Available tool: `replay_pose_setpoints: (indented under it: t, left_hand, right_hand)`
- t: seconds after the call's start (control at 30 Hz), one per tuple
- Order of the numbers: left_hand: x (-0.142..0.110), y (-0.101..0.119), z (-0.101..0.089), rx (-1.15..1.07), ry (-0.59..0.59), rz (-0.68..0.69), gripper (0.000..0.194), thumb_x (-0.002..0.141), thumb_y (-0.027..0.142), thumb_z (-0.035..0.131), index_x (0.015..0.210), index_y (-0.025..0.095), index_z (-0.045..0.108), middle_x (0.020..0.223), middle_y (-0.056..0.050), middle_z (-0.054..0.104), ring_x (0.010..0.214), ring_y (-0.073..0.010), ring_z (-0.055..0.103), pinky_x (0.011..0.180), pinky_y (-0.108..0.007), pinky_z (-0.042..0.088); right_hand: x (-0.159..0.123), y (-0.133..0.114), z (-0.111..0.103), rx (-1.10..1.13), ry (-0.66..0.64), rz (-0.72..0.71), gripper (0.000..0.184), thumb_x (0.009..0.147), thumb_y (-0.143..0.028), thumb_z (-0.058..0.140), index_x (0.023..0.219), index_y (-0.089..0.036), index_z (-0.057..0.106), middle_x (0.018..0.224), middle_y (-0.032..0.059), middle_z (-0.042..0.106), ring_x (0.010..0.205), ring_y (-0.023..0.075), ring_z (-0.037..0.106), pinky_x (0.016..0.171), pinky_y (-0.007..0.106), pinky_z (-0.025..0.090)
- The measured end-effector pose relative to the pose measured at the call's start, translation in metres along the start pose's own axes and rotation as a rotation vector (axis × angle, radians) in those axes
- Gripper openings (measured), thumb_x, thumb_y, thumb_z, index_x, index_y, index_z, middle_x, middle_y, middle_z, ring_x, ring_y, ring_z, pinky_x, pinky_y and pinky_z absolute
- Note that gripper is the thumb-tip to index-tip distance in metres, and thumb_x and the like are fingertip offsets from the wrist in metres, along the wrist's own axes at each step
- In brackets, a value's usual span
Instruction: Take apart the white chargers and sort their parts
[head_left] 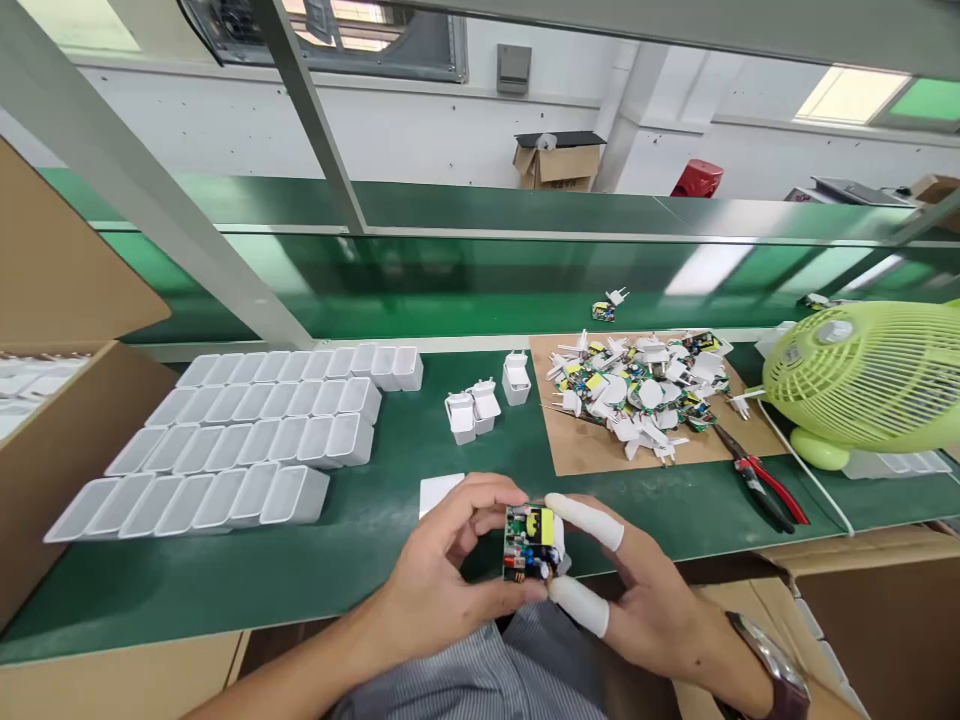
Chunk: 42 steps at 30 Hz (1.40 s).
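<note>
Between both hands, over the front edge of the bench, a small circuit board (527,545) faces up, with a yellow transformer and other parts on it. My left hand (465,560) pinches its left side between thumb and fingers. On the right, my right hand (637,580), with white finger cots on thumb and index finger, grips a white plastic piece (559,550) at the board's right edge. Just beyond my left hand lies a white card (439,492). Farther back stand several small white housings (472,410) with parts at their tops.
Rows of open white cases (247,440) fill the left bench beside a cardboard box (97,430). At right, boards with white plugs (645,385) are heaped on a cardboard sheet (577,455), near red-handled pliers (761,480) and a green fan (862,380).
</note>
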<state>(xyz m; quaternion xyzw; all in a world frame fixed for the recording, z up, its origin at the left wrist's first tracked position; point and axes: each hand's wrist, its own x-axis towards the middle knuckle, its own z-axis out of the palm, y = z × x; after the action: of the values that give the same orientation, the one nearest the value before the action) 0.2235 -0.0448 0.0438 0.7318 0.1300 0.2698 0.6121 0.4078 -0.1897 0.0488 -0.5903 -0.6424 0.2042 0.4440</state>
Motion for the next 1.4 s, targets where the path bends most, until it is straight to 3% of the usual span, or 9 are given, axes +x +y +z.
replay_pose_setpoints:
  t: [0.07, 0.17, 0.2, 0.27, 0.37, 0.53, 0.67, 1.03, 1.4]
  left_hand:
    - [-0.005, -0.003, -0.012, 0.161, -0.028, -0.008, 0.072, 0.082, 0.045, 0.087, 0.142, 0.028, 0.051, 0.131, -0.012, 0.062, 0.115, -0.0264, 0.069, 0.101, -0.041, 0.061]
    - [-0.012, -0.016, -0.044, 0.591, -0.076, 0.017, 0.098, 0.081, 0.045, 0.088, 0.159, 0.03, 0.031, 0.149, -0.016, 0.054, 0.138, -0.0369, 0.053, 0.115, -0.058, 0.047]
    - [-0.014, -0.022, -0.056, 0.712, -0.09, 0.019, 0.096, 0.082, 0.044, 0.087, 0.159, 0.029, 0.032, 0.15, -0.016, 0.054, 0.14, -0.0393, 0.049, 0.114, -0.062, 0.046]
    - [-0.017, -0.033, -0.073, 0.84, -0.132, -0.014, 0.074, 0.089, 0.041, 0.08, 0.152, 0.026, 0.045, 0.143, -0.015, 0.059, 0.133, -0.0384, 0.053, 0.108, -0.06, 0.05]
    - [-0.021, -0.045, -0.083, 0.736, -0.173, -0.074, 0.049, 0.094, 0.032, 0.074, 0.139, 0.025, 0.055, 0.133, -0.011, 0.063, 0.121, -0.0299, 0.06, 0.101, -0.048, 0.056]
    - [-0.024, -0.056, -0.075, 0.446, -0.138, -0.055, 0.047, 0.088, 0.017, 0.07, 0.131, 0.024, 0.052, 0.132, -0.01, 0.061, 0.118, -0.0228, 0.064, 0.1, -0.037, 0.056]
    - [-0.027, -0.061, -0.075, 0.402, -0.132, -0.023, 0.052, 0.086, 0.012, 0.068, 0.133, 0.024, 0.051, 0.134, -0.011, 0.061, 0.122, -0.0241, 0.064, 0.102, -0.038, 0.056]
    - [-0.034, -0.069, -0.074, 0.364, -0.113, 0.034, 0.057, 0.089, 0.009, 0.066, 0.14, 0.024, 0.048, 0.137, -0.014, 0.059, 0.127, -0.0247, 0.062, 0.107, -0.04, 0.055]
    - [-0.032, -0.067, -0.073, 0.35, -0.106, 0.034, 0.056, 0.089, 0.009, 0.066, 0.14, 0.025, 0.048, 0.135, -0.013, 0.06, 0.124, -0.0249, 0.063, 0.103, -0.041, 0.057]
  right_hand:
    - [0.005, 0.001, 0.006, 0.018, 0.05, -0.011, 0.058, 0.096, -0.018, 0.063, 0.151, -0.027, 0.047, 0.134, 0.0092, 0.068, 0.119, 0.0207, 0.07, 0.102, 0.033, 0.06]
    - [0.006, 0.007, 0.006, -0.071, 0.075, -0.001, 0.057, 0.093, -0.014, 0.061, 0.149, -0.023, 0.051, 0.132, 0.0119, 0.067, 0.116, 0.0223, 0.07, 0.096, 0.032, 0.063]
    - [0.005, 0.008, 0.006, -0.104, 0.089, 0.001, 0.058, 0.093, -0.012, 0.059, 0.149, -0.022, 0.05, 0.132, 0.0126, 0.067, 0.114, 0.0223, 0.071, 0.092, 0.032, 0.064]
    - [0.005, 0.011, 0.009, -0.158, 0.117, -0.005, 0.057, 0.093, -0.009, 0.056, 0.148, -0.023, 0.051, 0.132, 0.0136, 0.066, 0.114, 0.0228, 0.071, 0.086, 0.031, 0.066]
    - [0.007, 0.012, 0.022, -0.202, 0.142, -0.013, 0.054, 0.093, -0.009, 0.056, 0.145, -0.024, 0.053, 0.129, 0.0131, 0.067, 0.113, 0.0232, 0.072, 0.087, 0.032, 0.066]
    - [0.008, 0.009, 0.047, -0.273, 0.148, -0.102, 0.065, 0.096, -0.01, 0.057, 0.157, -0.024, 0.04, 0.134, 0.0162, 0.065, 0.121, 0.0261, 0.069, 0.092, 0.037, 0.066]
    - [0.008, 0.004, 0.056, -0.368, 0.083, -0.139, 0.071, 0.097, -0.01, 0.057, 0.162, -0.022, 0.031, 0.138, 0.0178, 0.065, 0.126, 0.0291, 0.067, 0.099, 0.045, 0.064]
    - [0.03, -0.015, 0.061, -0.56, -0.036, -0.17, 0.066, 0.096, -0.004, 0.048, 0.159, -0.013, 0.033, 0.122, 0.0168, 0.073, 0.102, 0.0298, 0.074, 0.083, 0.044, 0.068]
    - [0.037, -0.018, 0.061, -0.625, -0.091, -0.135, 0.075, 0.094, -0.004, 0.045, 0.164, -0.01, 0.019, 0.123, 0.0198, 0.072, 0.091, 0.0311, 0.074, 0.076, 0.046, 0.068]
